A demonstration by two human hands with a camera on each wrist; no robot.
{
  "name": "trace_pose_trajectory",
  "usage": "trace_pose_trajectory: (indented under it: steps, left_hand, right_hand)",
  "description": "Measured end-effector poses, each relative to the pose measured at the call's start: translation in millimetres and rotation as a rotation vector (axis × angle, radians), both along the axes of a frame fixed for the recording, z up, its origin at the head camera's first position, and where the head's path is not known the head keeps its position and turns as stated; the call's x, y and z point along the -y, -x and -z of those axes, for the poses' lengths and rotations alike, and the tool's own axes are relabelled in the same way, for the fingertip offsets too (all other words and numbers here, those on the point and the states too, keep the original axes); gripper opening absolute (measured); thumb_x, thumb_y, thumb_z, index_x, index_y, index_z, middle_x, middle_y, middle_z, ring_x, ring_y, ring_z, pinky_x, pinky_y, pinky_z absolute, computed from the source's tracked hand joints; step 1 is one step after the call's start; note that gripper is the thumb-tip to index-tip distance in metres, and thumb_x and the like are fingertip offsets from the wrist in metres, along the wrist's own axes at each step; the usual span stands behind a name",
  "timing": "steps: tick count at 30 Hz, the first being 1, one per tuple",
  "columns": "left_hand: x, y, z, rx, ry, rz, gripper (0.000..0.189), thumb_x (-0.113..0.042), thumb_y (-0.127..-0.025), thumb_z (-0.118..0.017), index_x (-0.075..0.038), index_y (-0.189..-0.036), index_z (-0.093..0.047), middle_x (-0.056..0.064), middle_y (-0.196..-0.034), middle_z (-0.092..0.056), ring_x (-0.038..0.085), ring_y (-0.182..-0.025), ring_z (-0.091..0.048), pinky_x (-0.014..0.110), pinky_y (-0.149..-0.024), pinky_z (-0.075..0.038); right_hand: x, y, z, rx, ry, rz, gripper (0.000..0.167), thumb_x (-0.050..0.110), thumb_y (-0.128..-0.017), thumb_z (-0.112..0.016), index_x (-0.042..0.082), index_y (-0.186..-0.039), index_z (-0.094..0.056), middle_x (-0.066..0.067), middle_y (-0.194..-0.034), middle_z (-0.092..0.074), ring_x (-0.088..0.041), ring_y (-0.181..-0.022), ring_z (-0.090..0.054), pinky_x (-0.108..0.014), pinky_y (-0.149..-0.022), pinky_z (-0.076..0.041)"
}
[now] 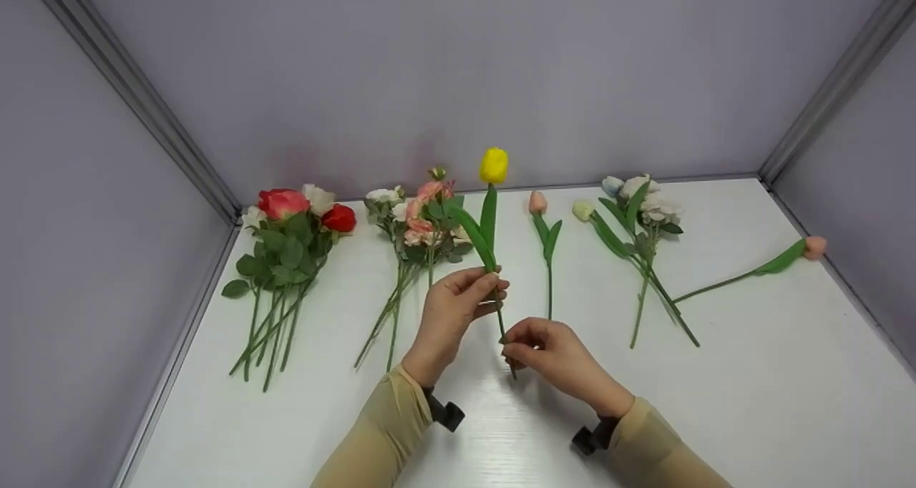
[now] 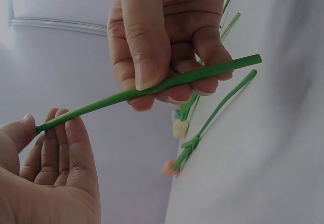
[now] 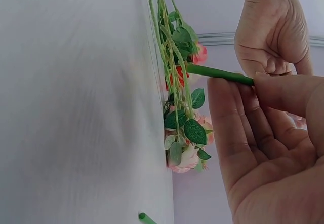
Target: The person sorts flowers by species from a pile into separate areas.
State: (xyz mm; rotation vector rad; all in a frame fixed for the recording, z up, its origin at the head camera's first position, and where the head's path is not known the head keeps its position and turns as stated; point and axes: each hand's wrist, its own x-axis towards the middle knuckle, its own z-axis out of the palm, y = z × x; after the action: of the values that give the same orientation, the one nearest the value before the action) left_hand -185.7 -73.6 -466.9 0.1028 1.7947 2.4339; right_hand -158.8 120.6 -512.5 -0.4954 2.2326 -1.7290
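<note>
Though separate, left fingers (image 1: 484, 285) and right fingers (image 1: 527, 327) tight on tulip (image 1: 489, 220)

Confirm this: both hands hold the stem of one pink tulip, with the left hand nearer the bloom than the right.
Wrong on the colour: the held tulip is yellow, as the head view shows. The rest stands: both hands hold its stem, with the left hand nearer the bloom than the right hand.

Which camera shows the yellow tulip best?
Head view: only there does the yellow tulip show its bloom and leaves. The left wrist view shows only its green stem; the right wrist view, just a short piece of stem.
</note>
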Motion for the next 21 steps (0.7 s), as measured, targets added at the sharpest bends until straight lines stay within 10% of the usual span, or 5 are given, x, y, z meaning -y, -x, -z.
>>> trace_pose_trajectory:
  steps: [21]
  left_hand:
    - [-0.7, 2.6, 3.7, -0.062, 0.15, 0.013, 0.039, -0.022, -0.102, -0.068, 0.002, -0.132, -0.064, 0.018, -0.117, -0.069, 0.026, -0.101, -0.072, 0.038, -0.088, -0.06]
  right_hand:
    - [-6.5, 0.6, -5.8, -0.019, -0.067, 0.066, 0.016, 0.019, -0.097, -0.073, 0.004, -0.103, -0.074, -0.007, -0.086, -0.072, -0.023, -0.077, -0.07, -0.037, -0.071, -0.062]
